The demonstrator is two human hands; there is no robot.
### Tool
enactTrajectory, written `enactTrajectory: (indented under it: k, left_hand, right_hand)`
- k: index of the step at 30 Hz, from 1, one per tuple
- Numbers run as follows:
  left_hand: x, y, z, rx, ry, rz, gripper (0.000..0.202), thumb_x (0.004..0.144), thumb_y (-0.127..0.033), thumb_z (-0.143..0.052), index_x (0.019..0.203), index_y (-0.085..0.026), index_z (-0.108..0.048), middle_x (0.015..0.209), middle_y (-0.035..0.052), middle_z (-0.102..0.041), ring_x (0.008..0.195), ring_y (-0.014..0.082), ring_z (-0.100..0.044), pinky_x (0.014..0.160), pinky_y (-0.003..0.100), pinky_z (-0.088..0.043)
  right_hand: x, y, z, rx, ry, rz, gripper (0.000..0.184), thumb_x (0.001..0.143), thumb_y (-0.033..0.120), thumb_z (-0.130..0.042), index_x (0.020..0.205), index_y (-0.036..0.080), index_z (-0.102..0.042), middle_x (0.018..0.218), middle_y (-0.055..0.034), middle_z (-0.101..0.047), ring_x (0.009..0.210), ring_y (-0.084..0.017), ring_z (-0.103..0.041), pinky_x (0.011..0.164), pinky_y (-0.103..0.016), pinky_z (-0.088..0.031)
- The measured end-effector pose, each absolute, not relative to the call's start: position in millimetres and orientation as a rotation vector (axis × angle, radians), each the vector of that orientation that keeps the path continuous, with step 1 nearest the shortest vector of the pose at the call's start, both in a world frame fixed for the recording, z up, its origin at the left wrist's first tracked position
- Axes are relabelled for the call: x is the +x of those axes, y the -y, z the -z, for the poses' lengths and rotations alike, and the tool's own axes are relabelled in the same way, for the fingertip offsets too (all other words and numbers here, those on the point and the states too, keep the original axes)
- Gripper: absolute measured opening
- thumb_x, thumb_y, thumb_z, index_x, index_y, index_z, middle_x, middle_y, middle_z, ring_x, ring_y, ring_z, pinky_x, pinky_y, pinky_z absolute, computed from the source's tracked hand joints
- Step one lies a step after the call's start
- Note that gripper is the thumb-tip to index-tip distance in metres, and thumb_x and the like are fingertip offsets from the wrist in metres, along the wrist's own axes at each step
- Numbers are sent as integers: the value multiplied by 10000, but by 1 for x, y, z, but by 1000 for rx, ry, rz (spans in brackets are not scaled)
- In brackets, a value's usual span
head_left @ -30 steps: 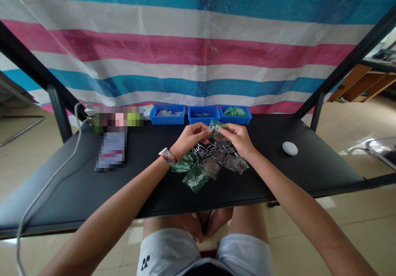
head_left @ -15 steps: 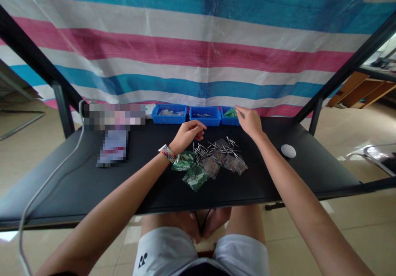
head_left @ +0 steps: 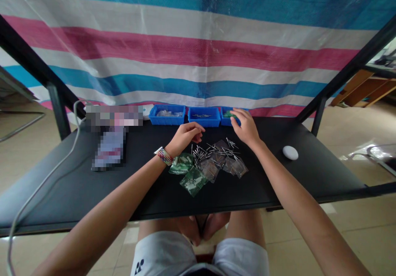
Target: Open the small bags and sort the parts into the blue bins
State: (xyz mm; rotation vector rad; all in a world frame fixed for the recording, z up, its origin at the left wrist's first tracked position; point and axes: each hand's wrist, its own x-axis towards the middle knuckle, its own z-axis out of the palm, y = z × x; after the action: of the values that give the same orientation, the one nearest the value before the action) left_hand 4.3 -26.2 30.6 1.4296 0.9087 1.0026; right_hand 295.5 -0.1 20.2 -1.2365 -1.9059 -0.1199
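My right hand (head_left: pixel 246 128) is over the front of the right blue bin (head_left: pixel 226 121), thumb and fingers apart and nothing visible between them. Green material (head_left: pixel 228 114) lies in that bin, partly covered by my fingers. My left hand (head_left: pixel 186 137), with a patterned band at the wrist, hovers before the middle blue bin (head_left: pixel 204 122), fingers curled inward; what they hold, if anything, is hidden. Below it lie loose thin metal pins (head_left: pixel 200 154), green packets (head_left: pixel 194 181) and clear packets (head_left: pixel 210 168) with small brownish pieces inside.
The left blue bin (head_left: pixel 167 121) holds clear plastic packets. A white oval object (head_left: pixel 290 152) sits on the black table (head_left: pixel 241 195) at right. A pale cable (head_left: pixel 46 181) crosses the left side. Striped sheeting (head_left: pixel 204 53) hangs behind, between black frame posts.
My right hand has drawn slightly back from the right bin, and its fingers have spread from a near pinch. My left hand keeps its place, still curled.
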Motion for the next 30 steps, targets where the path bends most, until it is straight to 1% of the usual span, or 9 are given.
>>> enactTrajectory:
  k: [4,7,10,11,13,16,25,28,30]
  left_hand:
    - [3,28,-32,1540,-893,-891,222,878,-348,-715,937,-142,-776,776,37,-706,641,129,-688,618,233,-558]
    - [4,33,-36,1653,-878,-857,234,888,-346,-710,946,-132,-787,794,42,-718,650,129,-686,623,233,-548]
    - [5,38,-40,1692,-871,-891,244,907,-355,-692,951,-131,-779,770,32,-709,655,131,-678,628,231,-538]
    - [5,39,-41,1697,-874,-899,247,912,-359,-686,952,-132,-776,760,30,-705,655,134,-676,627,232,-535]
    - [5,40,-42,1700,-885,-906,247,918,-362,-679,950,-136,-774,742,29,-703,656,140,-674,624,234,-531]
    - [5,39,-42,1690,-910,-916,237,916,-360,-682,938,-145,-777,725,33,-704,654,149,-677,618,237,-528]
    - [7,40,-42,1655,-914,-922,222,911,-368,-698,927,-159,-772,728,36,-702,649,152,-668,621,245,-525]
    - [7,40,-43,1622,-867,-904,296,931,-439,-701,925,-150,-765,733,45,-705,654,153,-668,640,253,-527]
    - [7,41,-43,1551,-764,-877,439,972,-567,-640,909,-146,-750,728,59,-704,646,162,-670,649,272,-538]
  right_hand:
    - [277,26,-31,-1069,2017,-184,192,1012,235,-617,938,231,-795,1008,-84,-824,1020,-279,-741,999,-461,-551]
    - [263,46,-40,-969,2130,-534,129,962,199,-696,862,212,-777,895,-48,-781,864,-223,-703,850,-377,-535]
    - [252,62,-46,-826,2292,-803,24,908,193,-775,896,201,-794,862,-25,-713,812,-189,-656,734,-315,-484]
    - [248,67,-47,-792,2349,-851,45,890,198,-806,935,202,-808,880,-22,-699,820,-185,-653,732,-309,-478]
    - [241,74,-48,-759,2460,-867,142,853,206,-864,990,208,-825,921,-21,-678,856,-187,-654,778,-313,-486]
    - [233,79,-46,-769,2575,-806,188,814,178,-904,979,212,-820,929,-23,-663,904,-203,-641,848,-336,-488]
    - [232,80,-48,-762,2512,-916,164,855,75,-800,796,204,-719,866,-10,-658,870,-184,-604,801,-318,-466]
    - [235,77,-50,-801,2286,-1205,99,897,185,-790,837,197,-712,794,6,-674,732,-151,-593,690,-293,-460]
    - [236,73,-49,-823,2014,-1354,179,905,314,-817,868,196,-687,768,16,-673,647,-132,-585,613,-277,-456]
